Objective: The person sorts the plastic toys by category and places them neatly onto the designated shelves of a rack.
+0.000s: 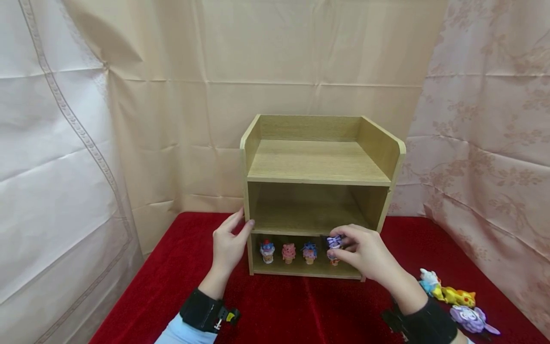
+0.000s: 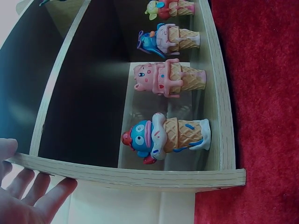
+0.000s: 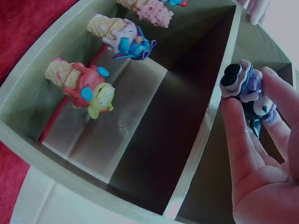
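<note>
My right hand (image 1: pixel 365 251) pinches a small purple, black and white figurine (image 3: pixel 250 91) between thumb and fingers, in front of the divider above the lowest compartment of a wooden shelf (image 1: pixel 320 182). Fairly straight, the fingers of my left hand (image 1: pixel 229 243) rest against the shelf's left side, thumb at the front edge. In the lowest compartment stand ice-cream-cone figurines in a row: a blue one with a red top (image 2: pixel 145 137), a pink one (image 2: pixel 156 78), a blue-and-pink one (image 2: pixel 168 39), and a red-and-yellow one (image 3: pixel 84 86), which my right hand partly hides in the head view.
On the red cloth (image 1: pixel 283 306) at the right lie a white-and-blue figurine (image 1: pixel 429 279), a yellow one (image 1: pixel 460 296) and a purple one (image 1: pixel 472 319). Beige curtains (image 1: pixel 309 52) hang behind the shelf, with more cloth at both sides.
</note>
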{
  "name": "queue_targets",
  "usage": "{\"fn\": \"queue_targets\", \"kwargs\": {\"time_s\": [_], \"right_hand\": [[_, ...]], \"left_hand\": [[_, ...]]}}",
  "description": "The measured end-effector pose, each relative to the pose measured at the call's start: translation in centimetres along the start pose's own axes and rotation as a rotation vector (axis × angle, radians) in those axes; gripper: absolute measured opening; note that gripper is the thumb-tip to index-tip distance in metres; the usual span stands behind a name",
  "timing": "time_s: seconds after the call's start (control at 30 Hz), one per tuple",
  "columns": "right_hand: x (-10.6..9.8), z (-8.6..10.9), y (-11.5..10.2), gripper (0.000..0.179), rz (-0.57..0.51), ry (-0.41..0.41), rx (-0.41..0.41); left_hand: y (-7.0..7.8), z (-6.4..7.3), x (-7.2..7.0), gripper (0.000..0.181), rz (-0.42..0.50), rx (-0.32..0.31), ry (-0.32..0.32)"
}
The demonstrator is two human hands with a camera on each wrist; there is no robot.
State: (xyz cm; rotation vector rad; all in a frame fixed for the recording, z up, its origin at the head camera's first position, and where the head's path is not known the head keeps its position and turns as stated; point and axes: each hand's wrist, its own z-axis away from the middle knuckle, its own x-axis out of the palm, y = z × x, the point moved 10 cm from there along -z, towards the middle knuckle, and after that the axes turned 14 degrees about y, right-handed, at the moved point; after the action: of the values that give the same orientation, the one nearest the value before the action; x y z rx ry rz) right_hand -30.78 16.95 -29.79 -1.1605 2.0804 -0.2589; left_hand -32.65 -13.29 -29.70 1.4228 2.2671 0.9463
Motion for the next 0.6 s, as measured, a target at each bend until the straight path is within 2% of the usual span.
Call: {"fn": "queue_targets", "kwargs": {"time_s": [0.3, 0.6], "right_hand": [[-0.8, -1.5, -0.3, 0.032, 0.061, 0.049, 0.03], [-0.6, -2.5, -0.2, 0.036, 0.016, 0.013, 0.086]], "left_hand": [[0.1, 0.0, 0.0, 0.044, 0.005, 0.0, 0.0], [0.2, 0.0, 0.0, 0.044, 0.004, -0.001, 0.001]]}}
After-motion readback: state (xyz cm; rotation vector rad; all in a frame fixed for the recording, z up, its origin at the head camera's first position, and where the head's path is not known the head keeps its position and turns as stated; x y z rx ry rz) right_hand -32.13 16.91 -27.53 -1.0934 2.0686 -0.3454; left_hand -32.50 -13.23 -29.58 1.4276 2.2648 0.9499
